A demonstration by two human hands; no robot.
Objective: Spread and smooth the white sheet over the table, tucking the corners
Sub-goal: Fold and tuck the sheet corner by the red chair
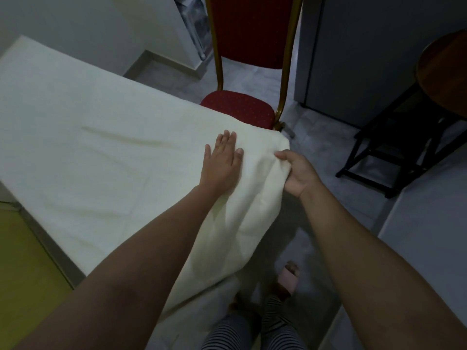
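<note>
Sheet point(88, 137): I see it draped over the table, which it hides; its long axis runs away to the upper left.
Corner point(278, 145): bunched, untucked, at the near right.
Right hand point(298, 173): nearer; thumb and fingers pinch the corner.
Left hand point(222, 162): flat, fingers straight, pressing the sheet just beside.
Chair point(240, 107): seat seemingly touching the far edge; may crowd the tuck.
Stool point(404, 137): well apart.

Left grip point(222, 164) flat, fingers straight, palm down; right grip point(299, 174) curled, pinching sheet point(101, 117); both arms extended.
</note>
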